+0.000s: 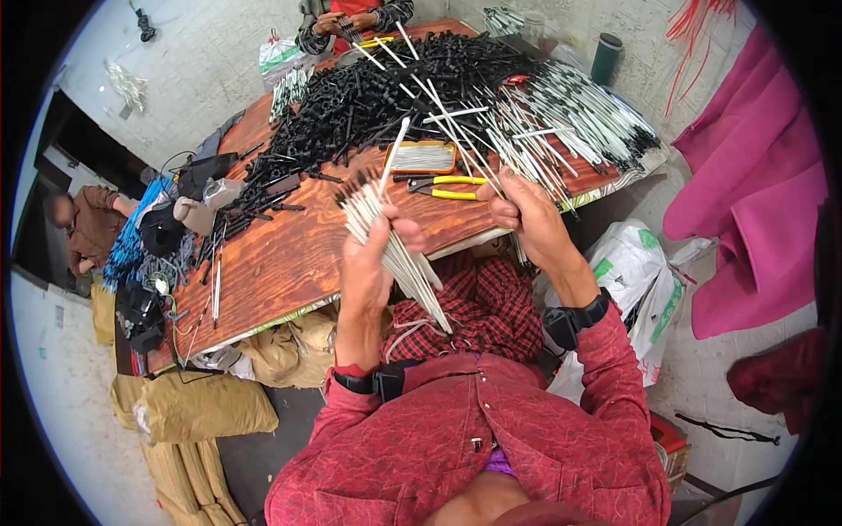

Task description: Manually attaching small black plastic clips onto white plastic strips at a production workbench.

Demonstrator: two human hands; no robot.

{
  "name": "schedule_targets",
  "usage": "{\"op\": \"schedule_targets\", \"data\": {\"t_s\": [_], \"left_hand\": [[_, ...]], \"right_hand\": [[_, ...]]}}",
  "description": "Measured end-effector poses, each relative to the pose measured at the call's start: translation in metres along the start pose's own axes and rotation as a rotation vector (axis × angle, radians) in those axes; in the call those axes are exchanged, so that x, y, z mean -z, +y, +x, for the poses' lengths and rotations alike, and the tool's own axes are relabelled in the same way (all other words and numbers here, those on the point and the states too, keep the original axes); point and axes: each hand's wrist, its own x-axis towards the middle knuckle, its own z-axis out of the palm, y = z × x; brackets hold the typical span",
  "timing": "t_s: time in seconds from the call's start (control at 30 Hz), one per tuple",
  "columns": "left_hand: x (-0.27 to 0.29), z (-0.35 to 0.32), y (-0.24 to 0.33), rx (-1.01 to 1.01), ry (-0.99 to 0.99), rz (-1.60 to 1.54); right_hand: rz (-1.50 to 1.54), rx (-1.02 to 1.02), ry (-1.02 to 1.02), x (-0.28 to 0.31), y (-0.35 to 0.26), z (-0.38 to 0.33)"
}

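Observation:
My left hand (pixel 368 259) is closed round a bundle of thin white rods (pixel 408 272) with dark upper tips. One thicker white rod (pixel 396 151) sticks up out of the bundle above the others. My right hand (pixel 529 219) is raised over the table's front edge, its thumb and fingers pinched together. A long white rod (pixel 458 131) runs from those fingers up and to the left, toward the heap. Right beside that hand lie pliers with yellow handles (pixel 456 188). Behind them is an orange-rimmed tray (pixel 391 167) of thin silvery pins.
A big heap of black plastic parts (pixel 368 96) covers the table's far middle. White rods with black ends (pixel 588 105) are piled at the right. Across the table a person's hands (pixel 331 24) hold dark pieces. Another person (pixel 96 228) is at far left. White bags (pixel 631 272) stand at right.

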Motion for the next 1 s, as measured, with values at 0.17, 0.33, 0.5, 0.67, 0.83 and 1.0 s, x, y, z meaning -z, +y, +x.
{"op": "schedule_targets", "data": {"t_s": [0.17,0.33,0.5,0.67,0.83,1.0], "left_hand": [[0.013,0.009,0.013,-0.162,0.121,-0.122],[0.037,0.018,0.021,-0.286,0.262,-0.182],[-0.006,0.027,0.014,-0.248,0.195,-0.126],[-0.008,0.032,0.007,-0.189,0.215,-0.254],[-0.008,0.028,0.005,-0.180,0.203,-0.263],[-0.007,0.026,0.006,-0.184,0.148,-0.253]], "right_hand": [[0.282,-0.066,-0.047,0.002,0.001,-0.006],[0.203,0.049,-0.133,0.007,0.012,-0.003],[-0.144,0.108,-0.062,-0.008,0.040,-0.007],[-0.312,0.179,0.024,-0.016,0.048,-0.016],[-0.301,0.139,0.050,-0.018,0.051,-0.018],[0.095,-0.085,-0.079,-0.018,0.067,-0.020]]}}
